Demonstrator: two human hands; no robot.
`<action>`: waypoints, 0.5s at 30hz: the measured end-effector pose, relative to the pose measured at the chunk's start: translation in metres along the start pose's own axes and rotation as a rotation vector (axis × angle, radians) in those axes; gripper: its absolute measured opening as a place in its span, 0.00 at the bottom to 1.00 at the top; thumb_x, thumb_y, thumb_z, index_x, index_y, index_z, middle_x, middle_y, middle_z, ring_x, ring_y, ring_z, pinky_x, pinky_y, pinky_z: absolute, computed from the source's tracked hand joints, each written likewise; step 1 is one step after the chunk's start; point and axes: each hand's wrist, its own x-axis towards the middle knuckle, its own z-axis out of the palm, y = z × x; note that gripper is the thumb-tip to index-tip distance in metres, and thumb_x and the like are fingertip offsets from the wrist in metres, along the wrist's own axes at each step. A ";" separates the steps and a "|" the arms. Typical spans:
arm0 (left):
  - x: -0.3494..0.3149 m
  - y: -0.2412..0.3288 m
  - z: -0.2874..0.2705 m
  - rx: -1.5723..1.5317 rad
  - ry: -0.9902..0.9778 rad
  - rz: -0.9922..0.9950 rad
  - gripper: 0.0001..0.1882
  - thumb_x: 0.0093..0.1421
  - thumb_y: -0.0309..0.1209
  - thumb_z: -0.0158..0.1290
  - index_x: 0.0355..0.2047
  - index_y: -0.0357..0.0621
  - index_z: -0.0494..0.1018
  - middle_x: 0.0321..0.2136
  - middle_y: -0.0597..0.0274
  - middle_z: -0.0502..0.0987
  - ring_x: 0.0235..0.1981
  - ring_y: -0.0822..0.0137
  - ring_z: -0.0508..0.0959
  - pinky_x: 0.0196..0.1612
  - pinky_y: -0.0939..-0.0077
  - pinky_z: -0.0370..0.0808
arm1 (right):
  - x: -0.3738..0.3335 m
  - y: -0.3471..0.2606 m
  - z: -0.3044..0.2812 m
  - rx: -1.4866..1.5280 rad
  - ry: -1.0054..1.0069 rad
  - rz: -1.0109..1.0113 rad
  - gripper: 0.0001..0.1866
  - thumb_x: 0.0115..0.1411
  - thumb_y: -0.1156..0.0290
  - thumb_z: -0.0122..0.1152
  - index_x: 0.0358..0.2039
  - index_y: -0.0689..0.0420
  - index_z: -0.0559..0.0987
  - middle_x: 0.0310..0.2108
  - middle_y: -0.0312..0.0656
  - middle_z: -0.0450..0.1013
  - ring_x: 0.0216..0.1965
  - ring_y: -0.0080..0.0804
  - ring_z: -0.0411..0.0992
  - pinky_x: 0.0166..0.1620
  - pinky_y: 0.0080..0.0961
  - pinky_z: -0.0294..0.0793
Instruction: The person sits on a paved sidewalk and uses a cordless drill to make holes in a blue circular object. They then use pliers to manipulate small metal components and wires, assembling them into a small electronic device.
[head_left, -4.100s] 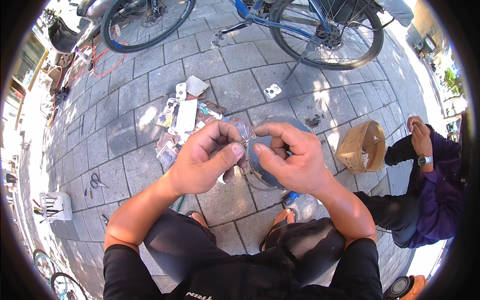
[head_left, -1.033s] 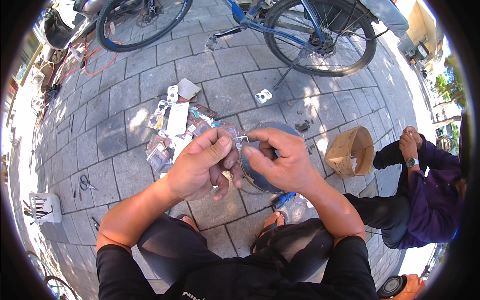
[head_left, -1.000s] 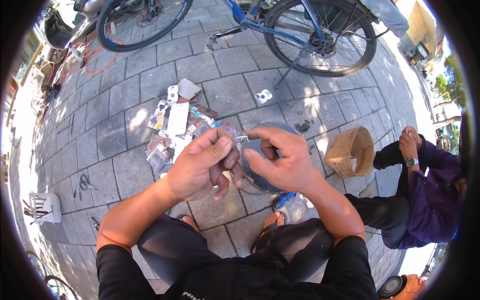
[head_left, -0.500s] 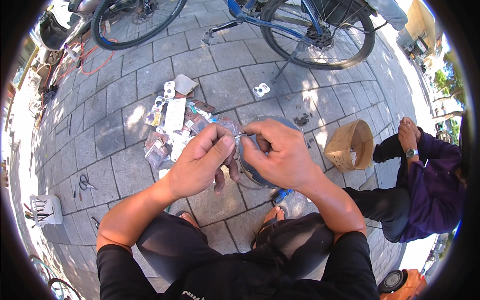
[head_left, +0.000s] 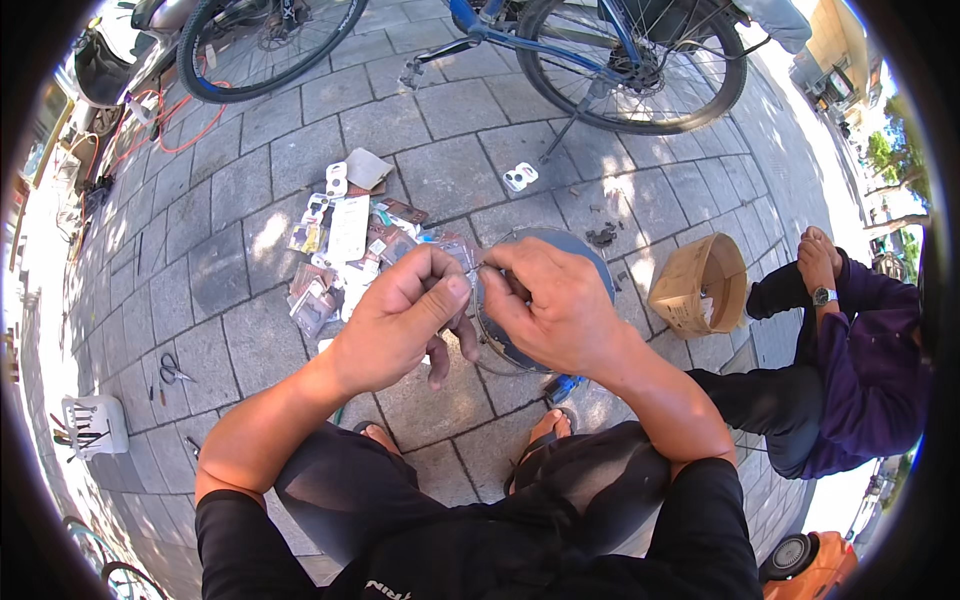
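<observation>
My left hand (head_left: 405, 310) and my right hand (head_left: 550, 300) meet in front of me, their fingertips almost touching. Both are closed in a pinch on something small and thin between them, too small to make out. The lower fingers of the left hand hang loosely curled. Below and behind the right hand is a round grey-topped stool-like object (head_left: 590, 258), partly hidden by that hand. Just left of it, a heap of small plastic packets and cards (head_left: 350, 235) lies on the paving, nearest to my left hand.
A blue bicycle (head_left: 600, 68) stands ahead on its kickstand. To the right are an open cardboard box (head_left: 690, 290) and a seated person in a purple top (head_left: 870, 380). Scissors (head_left: 174, 369) and a white tool container (head_left: 95, 425) are at the left. A blue-handled tool (head_left: 565, 388) lies near my foot.
My right fingertips have shifted very slightly at the pinch. The left hand stays almost still, and the whole view has moved a little.
</observation>
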 end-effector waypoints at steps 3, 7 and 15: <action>0.000 0.000 0.000 -0.039 -0.013 0.013 0.10 0.80 0.36 0.48 0.49 0.42 0.66 0.38 0.62 0.73 0.34 0.66 0.86 0.18 0.75 0.79 | 0.000 0.000 0.000 0.001 0.013 -0.019 0.10 0.62 0.79 0.70 0.44 0.63 0.83 0.29 0.44 0.76 0.24 0.35 0.76 0.28 0.31 0.74; 0.000 0.001 -0.001 -0.043 -0.013 0.019 0.09 0.80 0.35 0.49 0.49 0.42 0.66 0.38 0.61 0.74 0.34 0.66 0.87 0.18 0.75 0.80 | 0.000 -0.001 0.000 -0.015 0.011 -0.035 0.10 0.62 0.80 0.70 0.44 0.64 0.82 0.28 0.44 0.76 0.24 0.36 0.76 0.28 0.31 0.75; 0.001 -0.001 0.000 0.066 -0.002 0.052 0.10 0.80 0.35 0.47 0.50 0.41 0.66 0.38 0.60 0.75 0.35 0.65 0.87 0.19 0.74 0.81 | -0.002 0.002 0.002 -0.030 0.012 -0.040 0.11 0.61 0.79 0.70 0.44 0.63 0.81 0.30 0.46 0.77 0.26 0.41 0.77 0.29 0.34 0.77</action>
